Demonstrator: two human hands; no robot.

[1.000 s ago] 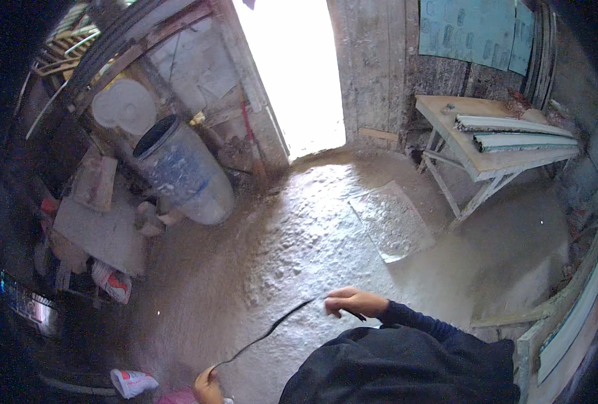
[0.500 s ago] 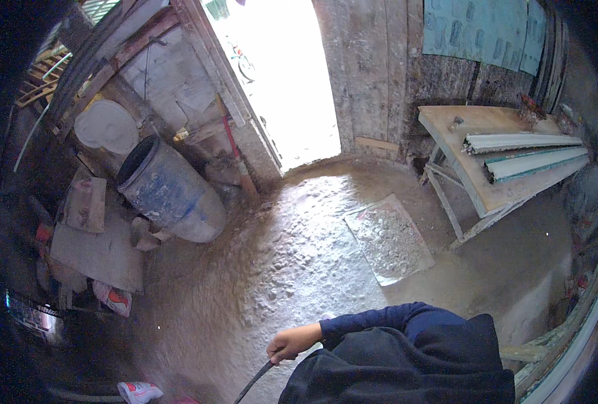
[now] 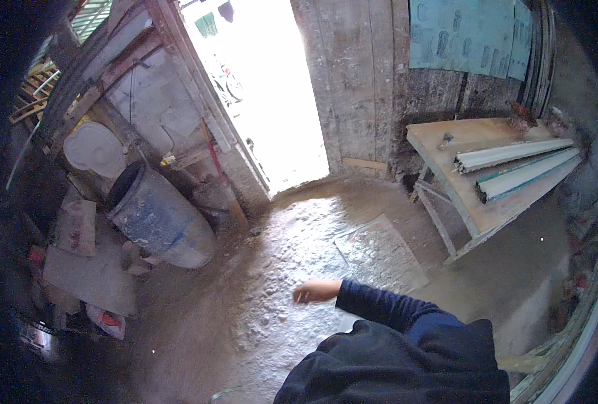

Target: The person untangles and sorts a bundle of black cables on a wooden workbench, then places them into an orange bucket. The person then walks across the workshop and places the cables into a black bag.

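My right hand [image 3: 317, 291] reaches out leftward from a navy sleeve [image 3: 386, 303], over the wet, lumpy grey floor [image 3: 282, 269]. Its fingers are curled in, with a small pale spot showing at them; what they hold, if anything, cannot be made out. A flat sheet with grey rubble on it [image 3: 383, 252] lies on the floor just beyond the hand. Dark clothing [image 3: 393, 367] fills the lower middle of the view and hides whatever is behind it. My left hand does not show.
To the left leans a dirty blue barrel [image 3: 167, 219], with boards [image 3: 90, 273] and a printed bag [image 3: 105, 321] near it. A bright doorway [image 3: 265, 101] opens ahead. On the right, a wooden table [image 3: 474, 131] carries two long pale channel-shaped pieces [image 3: 514, 155].
My right hand has moved up and to the right, farther out over the floor. The thin dark strip it gripped before no longer shows. The room has shifted slightly left and down in view.
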